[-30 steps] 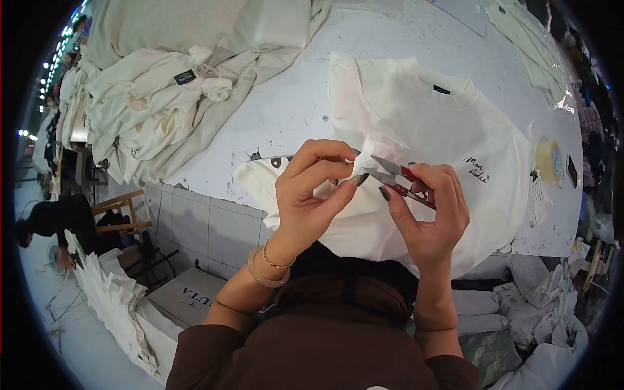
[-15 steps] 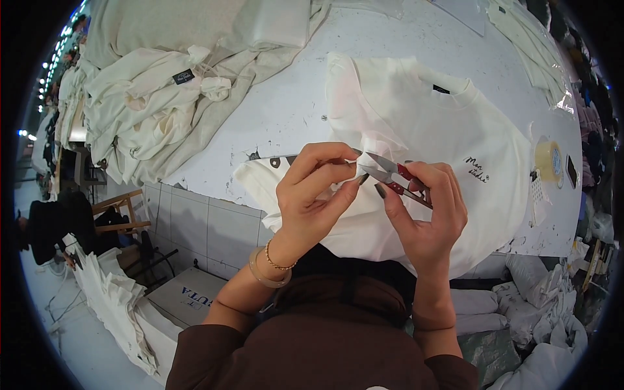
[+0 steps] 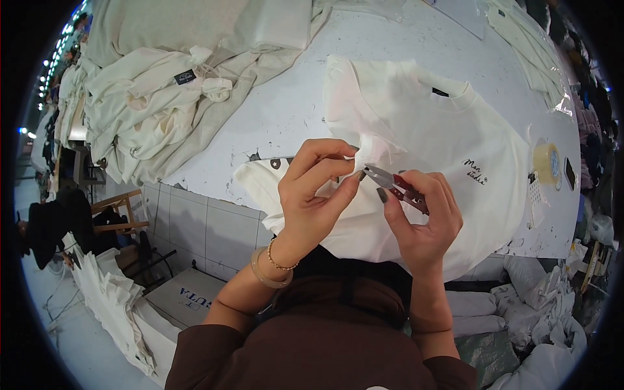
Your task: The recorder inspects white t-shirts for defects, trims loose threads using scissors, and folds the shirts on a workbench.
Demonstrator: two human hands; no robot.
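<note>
A white sweatshirt (image 3: pixel 422 123) with dark script on its chest lies spread on the table in front of me. My left hand (image 3: pixel 318 188) pinches a bit of its fabric, raised off the table, between thumb and fingers. In my right hand (image 3: pixel 426 221) are small thread snips (image 3: pixel 396 186) with red handles and grey blades. Their tips point left, right by the cloth at my left fingertips. The blades look nearly closed. Whether a thread lies between them is too small to tell.
Cream garments (image 3: pixel 156 97) are heaped at the table's left. A tape roll (image 3: pixel 547 162) and a dark phone-like object (image 3: pixel 571 173) lie near the right edge. More clothing (image 3: pixel 530 52) sits far right. Below are a carton (image 3: pixel 188 296) and stuffed bags (image 3: pixel 520 305).
The snips' blades have come closer together, and my right hand has shifted slightly left. My left hand still pinches the fabric in nearly the same place.
</note>
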